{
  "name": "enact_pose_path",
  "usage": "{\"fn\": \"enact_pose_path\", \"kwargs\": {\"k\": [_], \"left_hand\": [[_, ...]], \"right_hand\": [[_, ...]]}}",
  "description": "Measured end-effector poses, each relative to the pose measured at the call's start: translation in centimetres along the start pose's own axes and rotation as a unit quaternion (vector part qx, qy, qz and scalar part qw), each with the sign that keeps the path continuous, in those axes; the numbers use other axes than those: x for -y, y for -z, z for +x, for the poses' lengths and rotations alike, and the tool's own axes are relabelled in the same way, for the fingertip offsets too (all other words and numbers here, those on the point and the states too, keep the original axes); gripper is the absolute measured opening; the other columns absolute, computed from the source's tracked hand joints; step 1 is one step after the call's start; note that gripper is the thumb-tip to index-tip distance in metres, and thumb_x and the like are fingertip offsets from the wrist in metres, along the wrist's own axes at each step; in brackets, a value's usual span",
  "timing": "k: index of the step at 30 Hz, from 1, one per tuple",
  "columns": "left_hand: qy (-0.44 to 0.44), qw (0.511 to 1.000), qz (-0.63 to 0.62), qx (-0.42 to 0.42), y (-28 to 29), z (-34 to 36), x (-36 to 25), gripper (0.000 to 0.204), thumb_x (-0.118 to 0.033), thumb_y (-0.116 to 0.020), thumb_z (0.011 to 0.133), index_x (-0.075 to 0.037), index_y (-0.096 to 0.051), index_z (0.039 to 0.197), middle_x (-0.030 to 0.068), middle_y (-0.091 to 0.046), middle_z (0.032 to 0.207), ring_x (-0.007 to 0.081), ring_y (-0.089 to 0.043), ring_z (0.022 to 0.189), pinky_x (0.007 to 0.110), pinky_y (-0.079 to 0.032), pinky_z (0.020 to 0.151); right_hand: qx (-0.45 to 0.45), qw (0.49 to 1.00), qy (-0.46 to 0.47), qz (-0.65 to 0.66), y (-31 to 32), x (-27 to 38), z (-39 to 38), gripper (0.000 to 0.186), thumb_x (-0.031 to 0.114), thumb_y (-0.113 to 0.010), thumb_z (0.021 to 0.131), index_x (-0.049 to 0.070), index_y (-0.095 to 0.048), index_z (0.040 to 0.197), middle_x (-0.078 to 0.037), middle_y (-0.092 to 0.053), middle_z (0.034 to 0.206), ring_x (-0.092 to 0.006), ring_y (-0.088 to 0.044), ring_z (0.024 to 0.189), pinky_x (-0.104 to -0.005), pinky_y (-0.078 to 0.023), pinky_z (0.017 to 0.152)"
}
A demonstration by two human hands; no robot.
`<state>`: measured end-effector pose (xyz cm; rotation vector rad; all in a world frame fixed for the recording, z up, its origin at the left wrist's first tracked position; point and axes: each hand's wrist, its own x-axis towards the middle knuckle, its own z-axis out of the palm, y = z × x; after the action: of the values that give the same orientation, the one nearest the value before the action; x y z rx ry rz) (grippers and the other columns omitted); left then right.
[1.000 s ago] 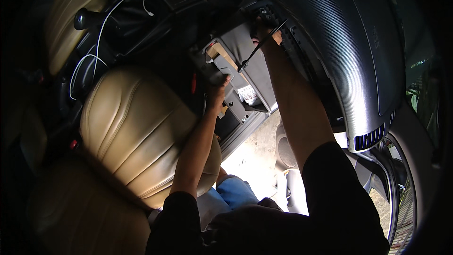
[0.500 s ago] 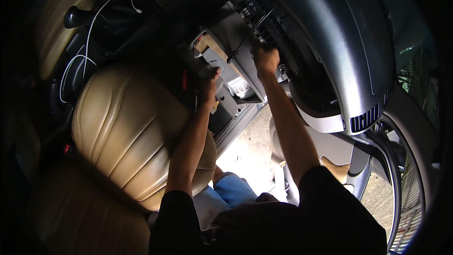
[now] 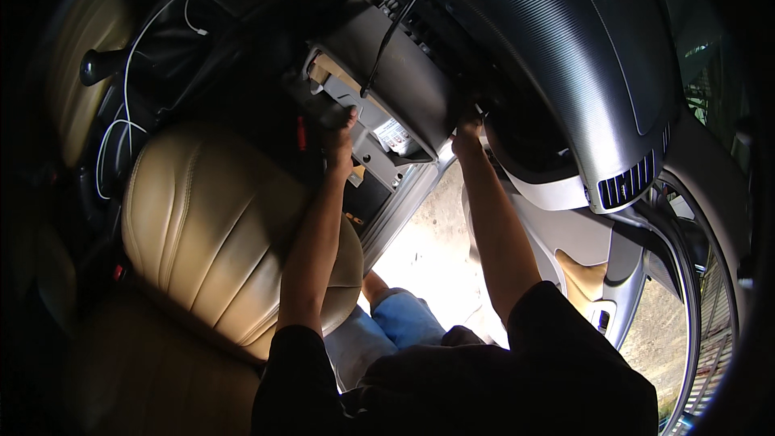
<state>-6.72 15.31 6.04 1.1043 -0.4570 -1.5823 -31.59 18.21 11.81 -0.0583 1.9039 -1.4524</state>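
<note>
A grey glove box (image 3: pixel 404 73) hangs lowered below the dashboard, with a white printed paper or label (image 3: pixel 393 136) in its lower part. My left hand (image 3: pixel 339 145) is closed at the box's left side around a dark object (image 3: pixel 327 111), too shadowed to name; its thumb points up along it. My right hand (image 3: pixel 467 133) reaches to the box's door-side end, by the dashboard opening (image 3: pixel 525 129). Shadow hides its fingertips and anything they may hold. A thin black cable or strap (image 3: pixel 391 40) crosses the box's upper face.
A tan leather seat (image 3: pixel 234 226) fills the left. Behind it are a gear lever (image 3: pixel 101 67) and a white charging cable (image 3: pixel 129 73). Curving over the right is the dark dashboard (image 3: pixel 557 48) with its air vent (image 3: pixel 628 186). The open door (image 3: pixel 565 234) stands beyond the sill (image 3: pixel 404 202).
My right hand has moved down toward the door-side end of the glove box. My left hand keeps its place beside the box, while the whole view has shifted slightly.
</note>
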Motion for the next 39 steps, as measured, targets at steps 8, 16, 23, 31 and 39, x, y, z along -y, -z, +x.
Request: {"fn": "enact_pose_path", "kwargs": {"k": [8, 16, 23, 31, 39], "left_hand": [[0.001, 0.999, 0.041, -0.020, 0.9, 0.7, 1.3, 0.036, -0.008, -0.079, 0.082, 0.000, -0.064, 0.114, 0.0045, -0.066, 0.105, 0.0165, -0.061, 0.094, 0.032, -0.053, 0.090], [-0.171, 0.969, 0.108, -0.141, 0.7, -1.0, -0.6, 0.044, -0.030, -0.076, 0.088, 0.008, -0.062, 0.105, 0.0170, -0.069, 0.102, 0.0241, -0.063, 0.087, 0.036, -0.049, 0.083], [-0.287, 0.947, 0.088, -0.117, -0.7, -3.2, -4.4, 0.044, -0.033, -0.046, 0.100, 0.004, -0.061, 0.083, 0.0120, -0.060, 0.080, 0.0247, -0.057, 0.075, 0.038, -0.044, 0.070], [-0.485, 0.852, 0.196, -0.011, -0.7, -3.7, -6.8, 0.027, -0.014, -0.038, 0.098, 0.003, -0.059, 0.097, 0.0171, -0.059, 0.091, 0.0307, -0.058, 0.079, 0.036, -0.045, 0.072], [-0.156, 0.934, -0.288, 0.144, 0.6, -2.8, -5.1, 0.012, -0.013, -0.056, 0.094, -0.008, -0.066, 0.097, 0.0004, -0.062, 0.085, 0.0107, -0.056, 0.072, 0.025, -0.043, 0.063]], "right_hand": [[0.094, 0.995, -0.028, 0.037, 0.5, -1.6, 4.0, 0.067, 0.062, -0.050, 0.095, 0.022, -0.040, 0.148, -0.005, -0.043, 0.149, -0.0197, -0.042, 0.134, -0.0358, -0.036, 0.108], [0.122, 0.987, 0.022, -0.107, 0.7, 2.7, -5.7, 0.070, 0.063, -0.046, 0.096, 0.018, -0.039, 0.150, -0.010, -0.042, 0.151, -0.0254, -0.040, 0.139, -0.0462, -0.035, 0.110], [0.120, 0.970, 0.168, -0.128, 2.8, 3.5, -14.5, 0.080, 0.068, -0.039, 0.097, 0.006, -0.041, 0.148, -0.012, -0.050, 0.145, -0.0288, -0.046, 0.134, -0.0503, -0.037, 0.108], [-0.013, 0.991, 0.134, -0.016, 0.9, 4.6, -17.3, 0.050, 0.049, -0.063, 0.094, 0.003, -0.067, 0.116, -0.011, -0.069, 0.108, -0.0262, -0.064, 0.099, -0.0333, -0.047, 0.091], [-0.058, 0.791, 0.449, -0.412, 0.5, 6.9, -24.6, 0.032, 0.022, -0.071, 0.088, 0.001, -0.063, 0.110, -0.016, -0.073, 0.098, -0.0271, -0.074, 0.083, -0.0360, -0.056, 0.073]]}}
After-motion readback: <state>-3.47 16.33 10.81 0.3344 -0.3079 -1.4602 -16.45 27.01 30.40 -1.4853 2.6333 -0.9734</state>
